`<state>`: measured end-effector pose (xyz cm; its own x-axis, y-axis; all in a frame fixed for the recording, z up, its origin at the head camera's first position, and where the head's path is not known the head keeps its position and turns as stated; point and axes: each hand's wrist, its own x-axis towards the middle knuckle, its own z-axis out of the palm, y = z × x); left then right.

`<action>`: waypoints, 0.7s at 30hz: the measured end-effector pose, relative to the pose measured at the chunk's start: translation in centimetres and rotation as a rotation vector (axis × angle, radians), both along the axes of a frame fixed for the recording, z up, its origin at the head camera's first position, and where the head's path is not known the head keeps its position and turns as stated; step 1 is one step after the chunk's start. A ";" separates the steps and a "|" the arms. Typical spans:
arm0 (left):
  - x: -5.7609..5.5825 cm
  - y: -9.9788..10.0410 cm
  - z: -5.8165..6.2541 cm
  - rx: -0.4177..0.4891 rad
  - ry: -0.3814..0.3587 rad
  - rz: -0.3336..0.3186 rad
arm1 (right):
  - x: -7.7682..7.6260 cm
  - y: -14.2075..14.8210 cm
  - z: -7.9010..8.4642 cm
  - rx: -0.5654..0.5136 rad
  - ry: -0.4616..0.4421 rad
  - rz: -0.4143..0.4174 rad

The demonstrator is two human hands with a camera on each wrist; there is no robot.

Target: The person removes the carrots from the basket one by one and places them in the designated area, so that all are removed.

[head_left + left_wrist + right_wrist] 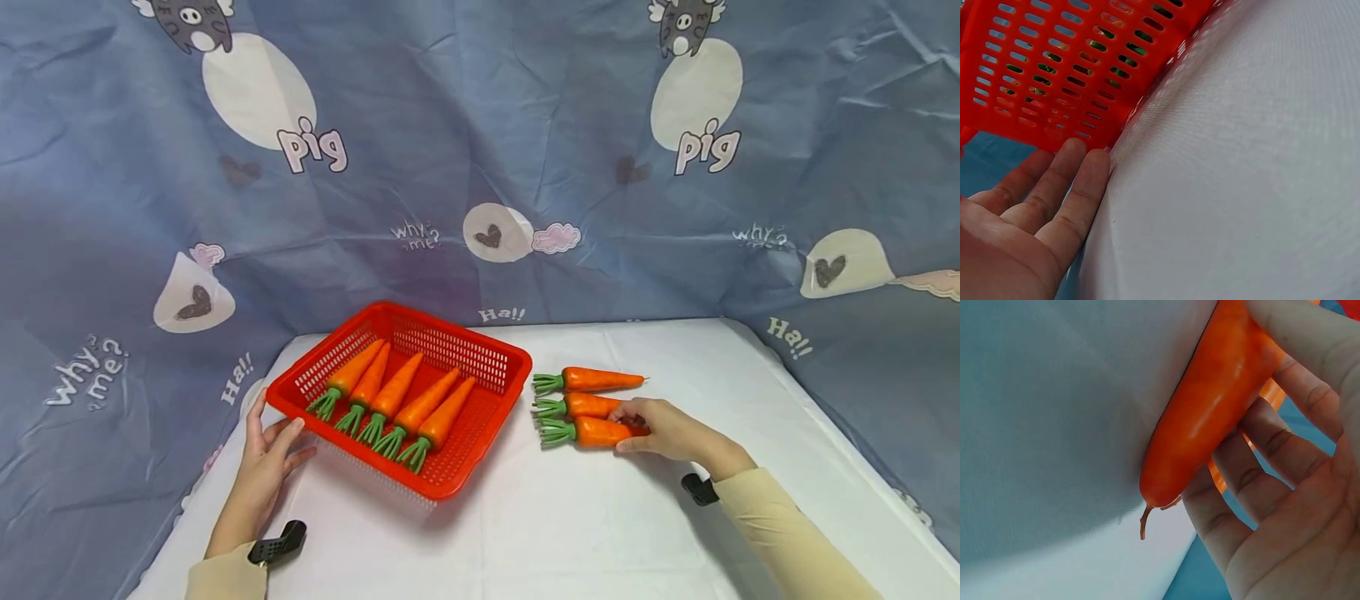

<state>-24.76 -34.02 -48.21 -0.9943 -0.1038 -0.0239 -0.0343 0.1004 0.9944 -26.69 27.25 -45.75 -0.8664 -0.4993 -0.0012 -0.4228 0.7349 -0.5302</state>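
My right hand [670, 429] grips the nearest carrot [597, 432] of a row of three, thumb on the near side and fingers on the far side. In the right wrist view that carrot [1200, 419] lies close over the white cloth, its thin root tip showing past the fingers. Just beyond it are the middle carrot [588, 406], partly covered by my fingers, and the far carrot [603, 380]. At the left corner of a red basket [480, 450], my left hand [262, 462] rests with fairly straight fingers; its fingertips [1094, 165] touch the basket's lower corner.
Several carrots [393, 387] lie side by side in the basket, green stems toward its front edge. A white cloth [540, 533] covers the table. Blue printed fabric [420, 167] hangs behind and at both sides. Each wrist wears a black device [279, 543].
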 end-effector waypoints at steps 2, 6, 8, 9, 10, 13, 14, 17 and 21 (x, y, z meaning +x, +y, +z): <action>0.1 -0.1 -0.2 0.003 0.004 0.002 | -0.1 -0.1 0.1 0.010 0.004 0.002; 0.1 -0.2 -0.4 0.011 0.015 -0.005 | -0.1 -0.2 0.1 0.022 0.011 -0.008; 0.1 -0.2 -0.3 0.016 0.021 -0.007 | -0.1 -0.2 0.3 0.019 0.018 -0.017; 0.1 -0.2 -0.3 0.018 0.025 -0.007 | 0.0 -0.2 0.3 0.014 0.020 -0.019; 0.1 -0.2 -0.3 0.020 0.027 -0.007 | 0.0 -0.1 0.4 0.009 0.023 -0.020; 0.2 -0.2 -0.3 0.017 0.031 -0.002 | 0.2 -0.2 0.5 -0.004 0.040 -0.018; 0.2 -0.2 -0.3 0.017 0.030 0.000 | 0.2 -0.2 0.5 -0.009 0.046 -0.013; 0.3 -0.1 -0.3 0.019 0.034 -0.002 | 0.3 -0.2 0.7 -0.019 0.068 0.000; 0.1 -0.2 -0.2 0.026 0.042 -0.015 | 0.4 -0.2 0.9 -0.036 0.097 0.021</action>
<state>-24.62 -34.18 -48.40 -0.9959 -0.0892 0.0151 0.0085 0.0742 0.9972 -26.32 27.04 -44.88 -0.8510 -0.5155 0.1000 -0.4883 0.7068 -0.5120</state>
